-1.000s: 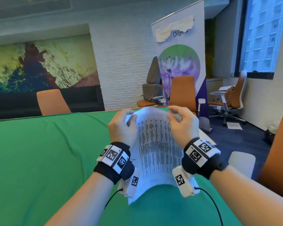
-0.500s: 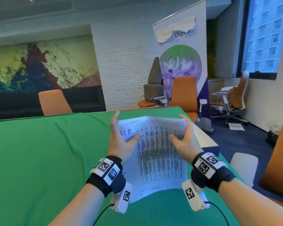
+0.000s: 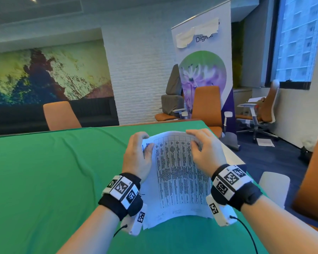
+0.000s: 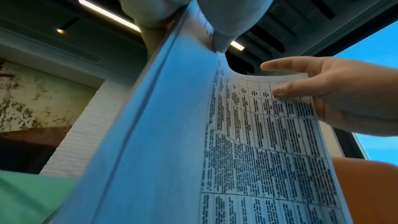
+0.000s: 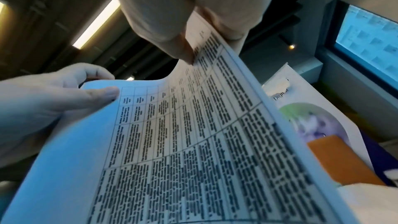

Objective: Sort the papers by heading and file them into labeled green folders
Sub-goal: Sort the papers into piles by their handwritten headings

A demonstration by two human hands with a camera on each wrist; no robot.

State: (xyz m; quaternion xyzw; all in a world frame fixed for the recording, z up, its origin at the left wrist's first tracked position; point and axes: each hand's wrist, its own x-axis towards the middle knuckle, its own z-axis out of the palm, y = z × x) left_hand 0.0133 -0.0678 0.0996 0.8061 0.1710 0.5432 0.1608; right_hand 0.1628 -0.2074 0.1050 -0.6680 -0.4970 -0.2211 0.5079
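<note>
A thin stack of papers [image 3: 178, 176] printed with a dense table is held up over the green cloth, its lower edge near my body. My left hand [image 3: 138, 154] pinches the upper left corner, thumb on the front over a blue handwritten heading [image 3: 145, 144] and fingers behind. My right hand [image 3: 204, 147] grips the upper right corner, thumb on the print and fingers over the top edge. In the left wrist view, the left hand [image 4: 189, 14] clamps the papers [image 4: 258, 142] and the right hand [image 4: 318, 84] is opposite. The right wrist view shows the papers [image 5: 193, 142] between the right hand [image 5: 189, 28] and left hand [image 5: 71, 94].
The table under the green cloth [image 3: 44, 180] stretches left and ahead; its right edge runs just beyond my right hand. Orange chairs stand at the far side [image 3: 61, 114] [image 3: 206, 105] and close on my right [image 3: 316, 180]. A roll-up banner [image 3: 204, 70] stands behind.
Half a second ago both hands lay open along the papers' sides with the "H.R." heading showing. Now both grip the top corners and the left thumb covers the heading.
</note>
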